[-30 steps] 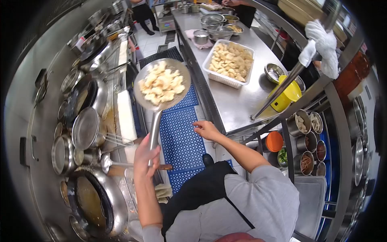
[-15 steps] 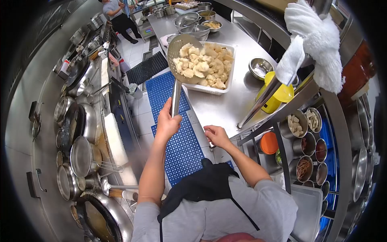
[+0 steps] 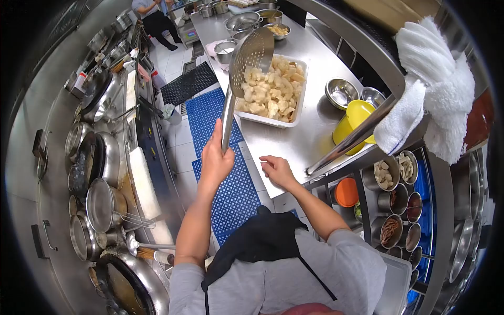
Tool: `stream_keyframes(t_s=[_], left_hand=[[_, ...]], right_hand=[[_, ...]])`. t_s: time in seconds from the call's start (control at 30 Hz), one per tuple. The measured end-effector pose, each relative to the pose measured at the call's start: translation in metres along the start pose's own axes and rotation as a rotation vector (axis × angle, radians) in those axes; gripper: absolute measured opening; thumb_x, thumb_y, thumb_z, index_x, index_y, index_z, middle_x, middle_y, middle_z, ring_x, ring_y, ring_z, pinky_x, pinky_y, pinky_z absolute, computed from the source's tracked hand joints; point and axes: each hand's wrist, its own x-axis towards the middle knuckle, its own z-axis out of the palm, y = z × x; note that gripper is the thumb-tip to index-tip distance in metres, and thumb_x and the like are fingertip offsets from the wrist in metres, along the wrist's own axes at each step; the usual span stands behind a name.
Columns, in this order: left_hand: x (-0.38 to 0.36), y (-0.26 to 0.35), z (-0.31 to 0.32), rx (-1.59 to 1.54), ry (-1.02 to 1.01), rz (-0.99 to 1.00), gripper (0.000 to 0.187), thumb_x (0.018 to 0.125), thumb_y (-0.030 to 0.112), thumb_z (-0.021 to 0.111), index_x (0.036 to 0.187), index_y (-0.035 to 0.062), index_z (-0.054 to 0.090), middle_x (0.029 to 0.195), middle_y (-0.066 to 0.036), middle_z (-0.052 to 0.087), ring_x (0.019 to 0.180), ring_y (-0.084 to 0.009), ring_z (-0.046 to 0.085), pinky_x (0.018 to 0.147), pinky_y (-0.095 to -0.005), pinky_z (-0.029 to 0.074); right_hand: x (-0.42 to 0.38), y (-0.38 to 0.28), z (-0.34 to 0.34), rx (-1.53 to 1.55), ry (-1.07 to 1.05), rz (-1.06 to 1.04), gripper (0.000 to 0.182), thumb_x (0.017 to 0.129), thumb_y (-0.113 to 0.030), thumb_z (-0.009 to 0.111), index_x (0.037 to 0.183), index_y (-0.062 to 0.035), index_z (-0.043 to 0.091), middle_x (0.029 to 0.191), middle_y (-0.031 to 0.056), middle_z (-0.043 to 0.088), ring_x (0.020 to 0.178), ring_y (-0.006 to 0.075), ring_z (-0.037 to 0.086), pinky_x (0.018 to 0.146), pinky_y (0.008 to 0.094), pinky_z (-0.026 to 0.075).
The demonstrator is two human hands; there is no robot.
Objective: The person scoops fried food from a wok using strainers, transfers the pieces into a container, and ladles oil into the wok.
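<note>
My left hand (image 3: 216, 161) is wrapped round the long metal handle of a perforated skimmer (image 3: 253, 58). The skimmer's bowl is tipped steeply over the left side of a white tray (image 3: 300, 107), and no food shows on its visible face. Pale, lumpy fried pieces (image 3: 273, 92) are heaped in the tray. My right hand (image 3: 278, 171) is at the near edge of the steel counter (image 3: 310, 139), fingers a little bent and apart, with nothing visible in them.
Steel bowls (image 3: 342, 92) and a yellow container (image 3: 353, 126) stand on the counter's right. A white towel (image 3: 428, 68) hangs on a rail. Woks and strainers (image 3: 105, 205) line the stove at left. Ingredient pots (image 3: 391, 231) fill the right shelf. Another person (image 3: 156, 23) stands far back.
The skimmer has turned from level onto its side, and its pieces are now in the tray. My right hand has risen to the counter edge; the metal piece by it no longer shows.
</note>
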Motion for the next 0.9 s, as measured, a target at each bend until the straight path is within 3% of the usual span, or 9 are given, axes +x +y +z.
stream_keyframes(t_s=[0.07,0.23,0.4,0.47,0.57,0.6,0.7,0.9], left_hand=[[0.005,-0.003,0.001,0.095,0.073,0.121,0.078,0.07,-0.004,0.052,0.144,-0.0013,0.025,0.105,-0.031,0.059,0.092,-0.046,0.06,0.081,-0.0475,0.048],[0.008,-0.018,0.003,0.161,0.08,0.105,0.08,0.071,-0.004,0.052,0.145,0.002,0.024,0.099,-0.029,0.059,0.083,-0.0435,0.061,0.075,-0.0464,0.049],[0.005,-0.029,0.008,0.026,0.208,0.097,0.081,0.072,-0.004,0.053,0.147,0.0029,0.022,0.092,-0.024,0.059,0.075,-0.034,0.061,0.067,-0.0422,0.05],[0.006,-0.038,0.01,-0.178,0.263,0.072,0.081,0.073,-0.005,0.054,0.147,0.0042,0.022,0.087,-0.018,0.06,0.065,-0.0251,0.06,0.057,-0.0377,0.051],[-0.012,-0.024,-0.012,-0.705,0.163,-0.402,0.08,0.076,-0.006,0.055,0.148,0.0055,0.021,0.082,-0.009,0.057,0.054,-0.0117,0.052,0.042,-0.0268,0.044],[-0.018,-0.024,-0.017,-0.77,0.2,-0.426,0.078,0.077,-0.008,0.054,0.148,0.0054,0.022,0.081,-0.005,0.056,0.048,-0.0064,0.047,0.036,-0.0191,0.038],[-0.045,-0.038,-0.035,-0.909,0.295,-0.459,0.076,0.076,-0.01,0.053,0.145,0.0004,0.025,0.081,-0.007,0.057,0.047,-0.008,0.049,0.035,-0.021,0.036],[-0.123,-0.038,-0.089,-1.107,0.458,-0.524,0.072,0.078,-0.01,0.051,0.144,-0.0006,0.025,0.078,-0.007,0.056,0.047,-0.008,0.049,0.035,-0.0196,0.039]], right_hand=[[0.005,-0.007,0.0,-0.06,0.064,-0.081,0.025,0.086,-0.017,0.059,0.104,-0.0025,0.068,0.075,0.0146,0.067,0.063,0.022,0.064,0.062,0.0323,0.05],[0.021,-0.032,-0.006,-0.226,0.358,-0.382,0.016,0.085,-0.011,0.06,0.094,-0.0018,0.07,0.081,0.0176,0.067,0.071,0.0314,0.065,0.066,0.0389,0.051],[0.047,-0.05,-0.022,-0.504,0.643,-0.619,0.01,0.078,-0.008,0.067,0.087,-0.0043,0.066,0.084,0.0103,0.056,0.082,0.03,0.051,0.074,0.04,0.043],[0.056,-0.057,-0.03,-0.632,0.693,-0.631,0.01,0.077,-0.01,0.068,0.085,-0.0053,0.065,0.086,0.0092,0.056,0.084,0.0293,0.051,0.076,0.0404,0.042],[0.069,-0.055,-0.036,-0.722,0.711,-0.593,0.014,0.074,-0.016,0.071,0.081,-0.007,0.063,0.09,0.0079,0.055,0.086,0.0283,0.052,0.077,0.0412,0.041],[0.072,-0.055,-0.037,-0.73,0.709,-0.575,0.016,0.074,-0.018,0.072,0.081,-0.0068,0.062,0.089,0.0081,0.055,0.086,0.0286,0.052,0.076,0.0414,0.041],[0.077,-0.055,-0.042,-0.767,0.707,-0.534,0.023,0.074,-0.025,0.073,0.079,-0.0067,0.06,0.084,0.009,0.055,0.083,0.0292,0.053,0.072,0.0415,0.041],[0.087,-0.052,-0.033,-0.801,0.715,-0.506,0.026,0.076,-0.03,0.071,0.074,-0.0066,0.06,0.076,0.0106,0.055,0.078,0.0305,0.053,0.07,0.0435,0.04]])
